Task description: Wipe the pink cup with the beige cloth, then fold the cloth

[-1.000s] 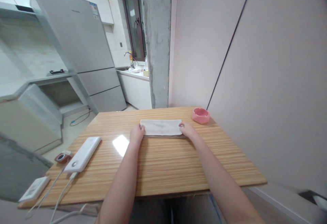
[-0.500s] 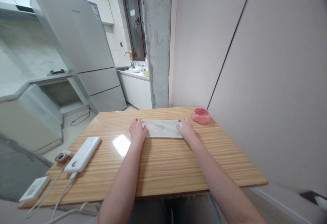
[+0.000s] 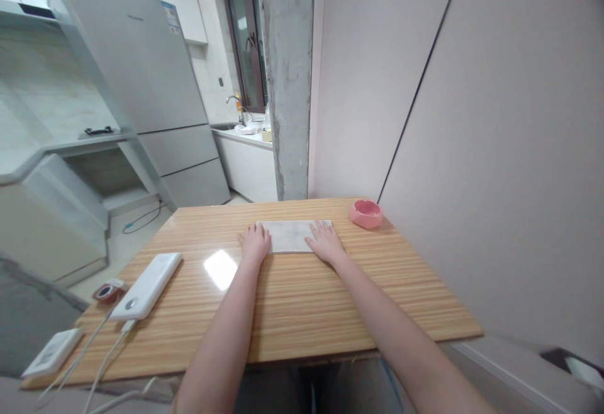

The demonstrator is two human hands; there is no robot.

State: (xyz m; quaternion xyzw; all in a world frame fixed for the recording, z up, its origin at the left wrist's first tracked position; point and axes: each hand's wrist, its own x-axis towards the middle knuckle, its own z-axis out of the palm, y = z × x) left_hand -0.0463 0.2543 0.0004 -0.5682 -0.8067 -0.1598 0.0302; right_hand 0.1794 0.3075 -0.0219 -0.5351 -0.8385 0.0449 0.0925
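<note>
I am pressing my left hand (image 3: 255, 242) and right hand (image 3: 324, 242), both spread flat, on a folded cloth (image 3: 290, 236) lying left of the pink dish (image 3: 366, 213); even pressure should flatten it best.

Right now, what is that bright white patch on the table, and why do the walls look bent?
Head view: the patch is glare off the glossy table, beside the left hand; the fridge and the wall seam lean because the wide lens distorts; the corners darken and blur; the cloth stays fairly sharp.
</note>
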